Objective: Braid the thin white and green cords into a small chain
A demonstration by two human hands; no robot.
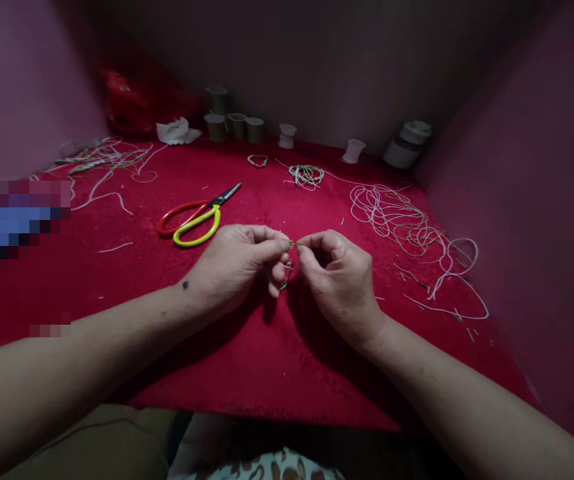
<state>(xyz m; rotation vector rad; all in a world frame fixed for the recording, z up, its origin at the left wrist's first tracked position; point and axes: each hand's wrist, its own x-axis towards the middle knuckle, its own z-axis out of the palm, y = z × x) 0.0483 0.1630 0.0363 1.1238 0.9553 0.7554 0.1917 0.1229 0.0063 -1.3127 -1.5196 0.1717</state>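
Note:
Between thumb and forefinger, my left hand (247, 260) pinches a thin green and pale cord bracelet (287, 277). Part of it hangs below the fingers, and the rest is hidden behind them. A tiny loop of the cord shows between the two hands' fingertips. My right hand (339, 277) is closed in a pinch at that loop, its thumb and forefinger on the cord's end, which is too small to see clearly. Scissors (199, 220) with one red and one yellow handle lie beyond my left wrist, blades pointing away to the right.
A red cloth (267, 373) covers the table. Loose white cord (391, 217) tangles at right, with cut bits nearby; more cord (111, 157) lies at left. A finished-looking cord ring (257, 161), a green-white bundle (307, 175), spools (215, 127), tissue (177, 131) and a jar (407, 143) stand behind.

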